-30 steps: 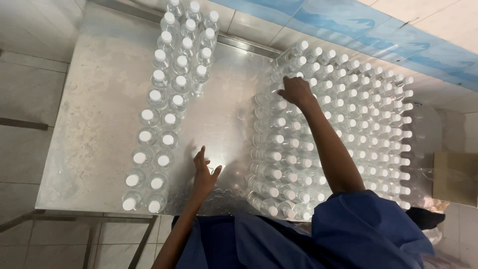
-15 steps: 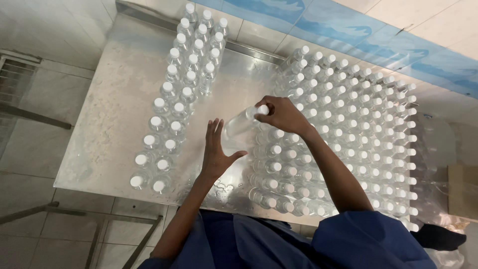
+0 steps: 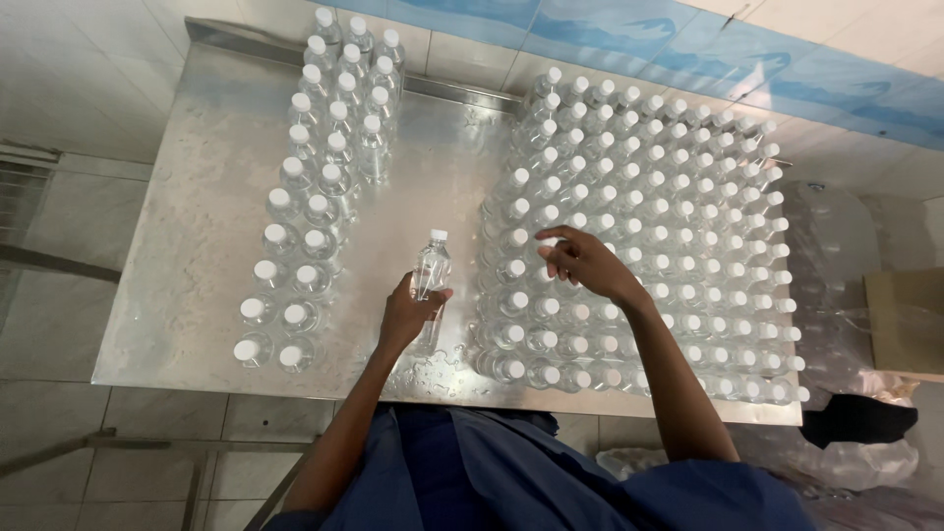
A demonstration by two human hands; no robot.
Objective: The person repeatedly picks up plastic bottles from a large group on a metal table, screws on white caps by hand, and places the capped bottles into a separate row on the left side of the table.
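Far left on the steel surface [image 3: 187,246]: small block of clear bottles [image 3: 320,187] with white caps, three across, standing upright. Next, in the bare strip between the blocks, left hand [image 3: 408,317] is closed around a single clear bottle [image 3: 431,267], white cap up, held upright over the surface. Right of it, big block of capped bottles [image 3: 649,226] fills the right half of the surface. Right hand [image 3: 582,261] hovers over that block's near-left part, fingers spread and loosely curled, holding nothing. Blue sleeve [image 3: 708,497] at bottom edge.
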